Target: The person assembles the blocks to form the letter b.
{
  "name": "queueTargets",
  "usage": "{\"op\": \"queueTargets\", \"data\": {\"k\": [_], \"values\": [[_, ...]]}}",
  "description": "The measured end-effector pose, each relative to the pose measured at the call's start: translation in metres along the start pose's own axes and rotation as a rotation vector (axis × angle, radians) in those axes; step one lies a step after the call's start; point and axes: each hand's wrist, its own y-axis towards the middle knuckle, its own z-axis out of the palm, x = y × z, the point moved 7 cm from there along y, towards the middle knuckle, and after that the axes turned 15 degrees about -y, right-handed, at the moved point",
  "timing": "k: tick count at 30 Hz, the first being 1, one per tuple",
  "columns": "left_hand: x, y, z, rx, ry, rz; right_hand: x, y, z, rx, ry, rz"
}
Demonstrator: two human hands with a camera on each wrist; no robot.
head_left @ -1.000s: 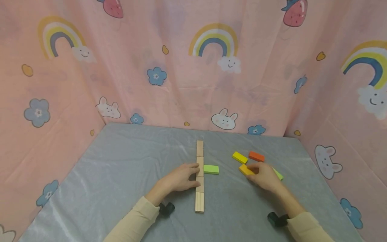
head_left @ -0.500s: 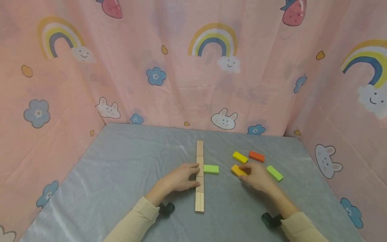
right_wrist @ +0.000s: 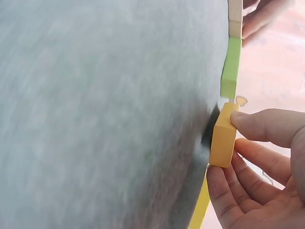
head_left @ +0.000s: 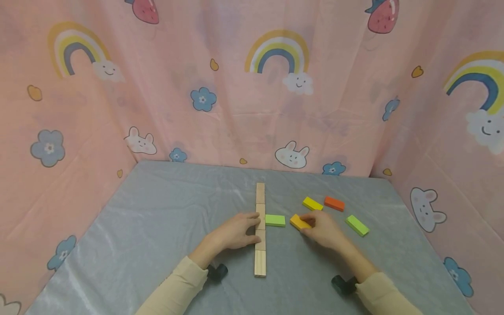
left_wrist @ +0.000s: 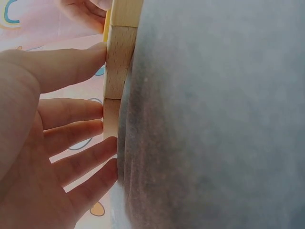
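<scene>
Plain wooden blocks lie end to end in a straight row [head_left: 260, 263] on the grey cloth. My left hand [head_left: 235, 232] rests its thumb and fingertips on the middle blocks, fingers fairly straight in the left wrist view. A light green block [head_left: 275, 220] juts out from the row's right side at a right angle. In my right hand [head_left: 326, 230] an orange-yellow block [right_wrist: 223, 138] is pinched between thumb and fingers. It is tilted and sits just right of the green block's end, apart from it.
To the right lie a yellow block [head_left: 311, 203], an orange-red block [head_left: 334, 203] and a second light green block [head_left: 357, 225]. Grey cloth [head_left: 157, 205] covers the table. A pink patterned curtain [head_left: 236, 131] stands behind and on both sides.
My right hand has moved left with the orange-yellow block, away from the second green block and closer to the one at the row. The left hand has stayed in place.
</scene>
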Motion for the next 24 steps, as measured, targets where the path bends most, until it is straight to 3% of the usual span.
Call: {"op": "queueTargets", "data": {"k": [24], "values": [[-0.001, 0.001, 0.002, 0.005, 0.008, -0.002, 0.013, 0.006, 0.006, 0.015, 0.012, -0.055]]}}
